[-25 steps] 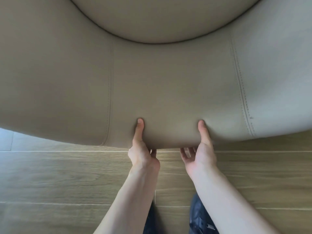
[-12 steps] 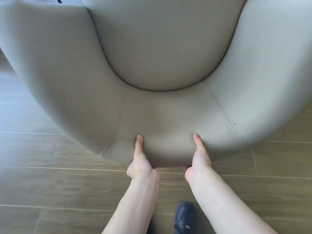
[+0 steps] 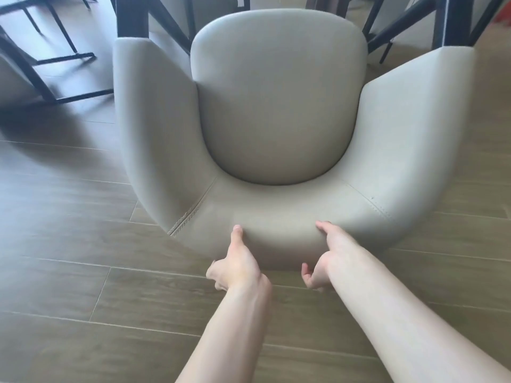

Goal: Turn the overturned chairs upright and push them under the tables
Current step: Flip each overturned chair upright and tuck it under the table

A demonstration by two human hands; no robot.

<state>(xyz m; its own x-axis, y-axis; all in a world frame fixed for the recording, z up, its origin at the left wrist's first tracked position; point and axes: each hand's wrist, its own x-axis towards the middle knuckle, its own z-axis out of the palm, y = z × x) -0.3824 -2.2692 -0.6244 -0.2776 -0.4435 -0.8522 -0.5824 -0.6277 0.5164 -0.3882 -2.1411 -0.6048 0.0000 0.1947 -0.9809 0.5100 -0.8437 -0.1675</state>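
Observation:
A beige upholstered armchair (image 3: 276,111) stands upright in front of me, seat cushion facing up, its curved backrest nearest me. My left hand (image 3: 237,261) grips the top edge of the backrest, thumb on top and fingers behind. My right hand (image 3: 329,252) holds the same edge a little to the right, thumb on top, fingers curled under. The chair's front points toward black table legs (image 3: 132,20) at the far side. The chair's own legs are hidden beneath it.
Black metal table legs (image 3: 453,23) flank the chair's armrests at the top left and top right. Another black chair or table frame (image 3: 49,67) stands at the far left. Wood-look floor planks (image 3: 83,286) spread all around.
The chair has moved away from me and toward the table, from filling the view to showing its whole seat and both armrests. Both hands stay on the backrest edge.

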